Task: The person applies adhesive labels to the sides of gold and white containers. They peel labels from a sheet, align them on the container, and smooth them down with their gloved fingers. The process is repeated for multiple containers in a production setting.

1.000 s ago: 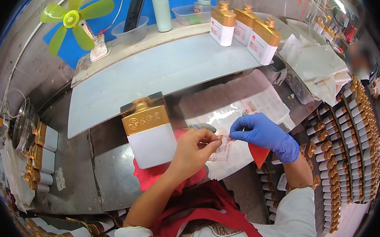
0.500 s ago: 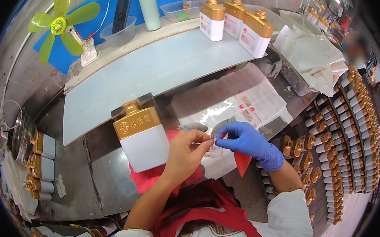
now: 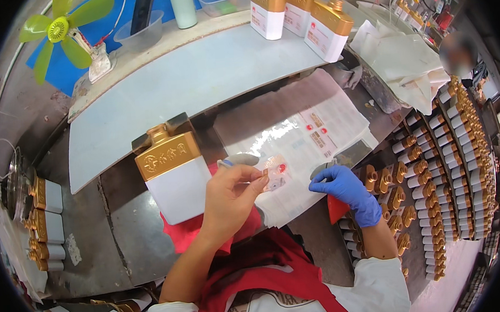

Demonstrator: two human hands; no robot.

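My bare left hand (image 3: 232,195) pinches a small clear decal (image 3: 280,171) bearing a red dot between thumb and fingertips. It hovers over the near part of the printed decal sheets (image 3: 288,121). To its right, my blue-gloved right hand (image 3: 348,189) is curled, and a flat red triangular piece (image 3: 338,209) sticks out below its fingers. Left of my hands, a white bottle with a gold shoulder (image 3: 173,173) lies tilted on a crumpled red cloth (image 3: 180,231), its neck toward a dark block (image 3: 179,124).
Three gold-and-white bottles (image 3: 269,10) stand on the pale raised board (image 3: 170,86). A green fan (image 3: 58,29) is at the far left. Several bottles (image 3: 48,213) lie along the left edge, with rows of bottles (image 3: 438,201) at right. Creased papers (image 3: 400,58) lie at back right.
My right hand has drawn away to the right from my left hand, carrying the red piece. The decal now shows in my left fingers alone. The whole view has shifted slightly.
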